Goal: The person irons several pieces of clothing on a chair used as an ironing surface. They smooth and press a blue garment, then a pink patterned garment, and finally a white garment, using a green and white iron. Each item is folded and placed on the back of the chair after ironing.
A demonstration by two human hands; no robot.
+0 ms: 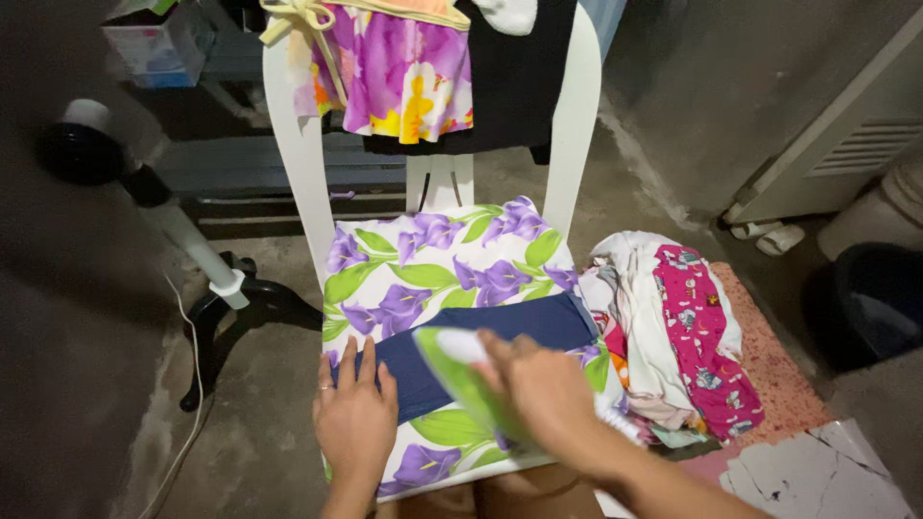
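Note:
A dark blue garment [500, 336] lies flat across a purple-flowered cloth [442, 269] that covers the seat of a white plastic chair [288, 144]. My left hand [354, 415] presses flat on the garment's left end, fingers spread. My right hand [540, 392] grips a green and white iron [460, 370], which rests on the blue garment with its tip pointing away and to the left.
Floral and black clothes [423, 67] hang over the chair back. A heap of crumpled clothes [673, 336] lies to the right of the seat. A standing fan's base and pole [207, 279] stand left, with a white cord on the concrete floor. A dark bucket [880, 303] sits far right.

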